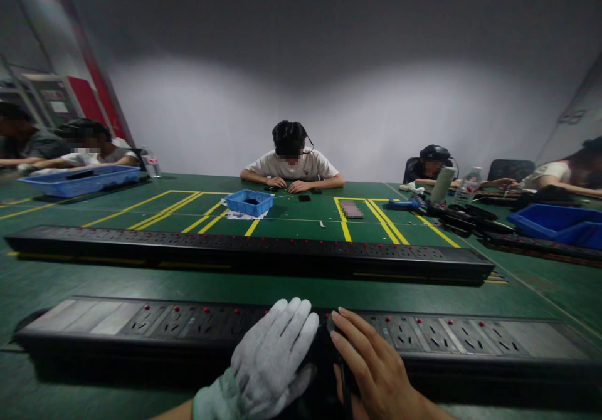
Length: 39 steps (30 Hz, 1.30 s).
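My left hand (275, 357), in a grey-white glove with a green cuff, lies flat over the middle of the near power strip (543, 338), fingers stretched out side by side. Close beside it, my bare right hand (371, 363) curves its fingers and thumb round a dark object; its kind is hidden by the hand and shadow. This long black strip has several sockets, each with a red button, and plain grey panels at its ends. My hands cover its centre.
A second long power strip (263, 251) lies parallel beyond. Farther off are a small blue bin (249, 202) on paper, a larger blue tray (84, 180) at left and a blue bin (559, 222) at right. A person (292, 163) sits opposite; others sit at both sides.
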Each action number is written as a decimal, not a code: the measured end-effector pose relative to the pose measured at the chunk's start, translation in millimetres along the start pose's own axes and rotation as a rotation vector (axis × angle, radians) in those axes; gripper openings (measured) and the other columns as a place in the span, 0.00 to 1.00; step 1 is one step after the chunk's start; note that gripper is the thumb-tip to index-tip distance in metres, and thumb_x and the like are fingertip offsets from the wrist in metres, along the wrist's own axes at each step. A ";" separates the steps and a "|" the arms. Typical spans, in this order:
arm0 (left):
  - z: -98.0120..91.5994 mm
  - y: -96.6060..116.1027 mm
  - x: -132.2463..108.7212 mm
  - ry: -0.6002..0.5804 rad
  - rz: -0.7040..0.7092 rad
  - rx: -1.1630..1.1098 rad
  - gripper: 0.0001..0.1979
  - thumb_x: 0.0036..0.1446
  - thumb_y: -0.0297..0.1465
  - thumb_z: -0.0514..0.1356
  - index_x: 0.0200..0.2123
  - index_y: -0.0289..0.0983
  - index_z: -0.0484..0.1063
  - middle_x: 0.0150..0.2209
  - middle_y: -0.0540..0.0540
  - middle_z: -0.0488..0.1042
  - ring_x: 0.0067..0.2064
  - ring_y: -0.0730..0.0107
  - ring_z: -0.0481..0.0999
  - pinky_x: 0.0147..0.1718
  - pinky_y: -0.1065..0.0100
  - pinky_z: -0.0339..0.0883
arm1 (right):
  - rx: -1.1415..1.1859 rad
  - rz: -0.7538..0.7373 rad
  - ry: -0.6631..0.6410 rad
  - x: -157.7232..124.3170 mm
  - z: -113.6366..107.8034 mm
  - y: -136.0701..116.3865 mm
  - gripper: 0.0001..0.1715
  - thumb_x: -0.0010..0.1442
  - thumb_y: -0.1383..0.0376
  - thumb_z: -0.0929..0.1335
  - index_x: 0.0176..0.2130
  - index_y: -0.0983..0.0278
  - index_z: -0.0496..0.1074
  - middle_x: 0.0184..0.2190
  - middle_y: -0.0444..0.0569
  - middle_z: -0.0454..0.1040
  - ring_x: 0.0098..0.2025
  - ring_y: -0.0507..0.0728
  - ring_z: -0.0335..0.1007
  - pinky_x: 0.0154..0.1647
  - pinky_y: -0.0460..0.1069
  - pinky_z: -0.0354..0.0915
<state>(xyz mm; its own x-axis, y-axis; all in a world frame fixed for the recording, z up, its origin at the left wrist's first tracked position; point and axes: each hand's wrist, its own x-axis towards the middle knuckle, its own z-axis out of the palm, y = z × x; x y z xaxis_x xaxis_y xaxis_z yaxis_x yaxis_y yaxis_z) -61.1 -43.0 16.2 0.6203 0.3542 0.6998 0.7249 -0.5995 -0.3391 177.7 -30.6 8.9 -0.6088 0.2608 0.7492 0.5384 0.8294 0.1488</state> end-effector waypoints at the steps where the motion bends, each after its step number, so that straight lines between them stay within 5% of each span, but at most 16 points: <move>1: 0.0 0.4 0.2 0.006 -0.006 -0.004 0.23 0.64 0.32 0.53 0.59 0.27 0.67 0.59 0.32 0.69 0.60 0.50 0.69 0.58 0.52 0.66 | -0.001 0.003 -0.001 0.4 -0.1 -0.1 0.34 0.52 0.76 0.63 0.59 0.70 0.63 0.61 0.60 0.67 0.67 0.65 0.57 0.58 0.58 0.69; 22: 0.5 -1.8 -2.6 -0.031 0.019 0.017 0.25 0.63 0.32 0.55 0.61 0.27 0.65 0.61 0.32 0.67 0.62 0.49 0.67 0.60 0.52 0.64 | 0.016 0.010 0.031 3.7 -1.5 -1.7 0.33 0.54 0.77 0.62 0.59 0.70 0.63 0.59 0.60 0.69 0.66 0.65 0.59 0.58 0.58 0.70; 29: 1.2 0.0 -2.1 0.020 0.007 0.015 0.24 0.64 0.31 0.54 0.60 0.27 0.66 0.60 0.32 0.68 0.62 0.51 0.67 0.60 0.52 0.65 | -0.043 0.005 0.094 30.0 -6.2 -1.6 0.06 0.68 0.69 0.64 0.41 0.67 0.72 0.40 0.56 0.79 0.45 0.59 0.78 0.46 0.51 0.76; 39: -0.7 -3.4 0.6 0.007 0.062 0.019 0.24 0.62 0.30 0.54 0.59 0.25 0.68 0.58 0.30 0.69 0.61 0.46 0.68 0.56 0.51 0.68 | -0.069 -0.068 0.068 29.8 -11.7 6.4 0.15 0.72 0.72 0.58 0.41 0.66 0.73 0.41 0.51 0.80 0.45 0.56 0.78 0.44 0.48 0.75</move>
<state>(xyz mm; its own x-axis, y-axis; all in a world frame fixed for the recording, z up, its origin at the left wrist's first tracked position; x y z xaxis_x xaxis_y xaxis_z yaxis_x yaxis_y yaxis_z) -63.4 -41.2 18.1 0.6623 0.3120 0.6813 0.6909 -0.6061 -0.3941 169.8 -23.3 39.7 -0.6057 0.1689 0.7776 0.5373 0.8076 0.2430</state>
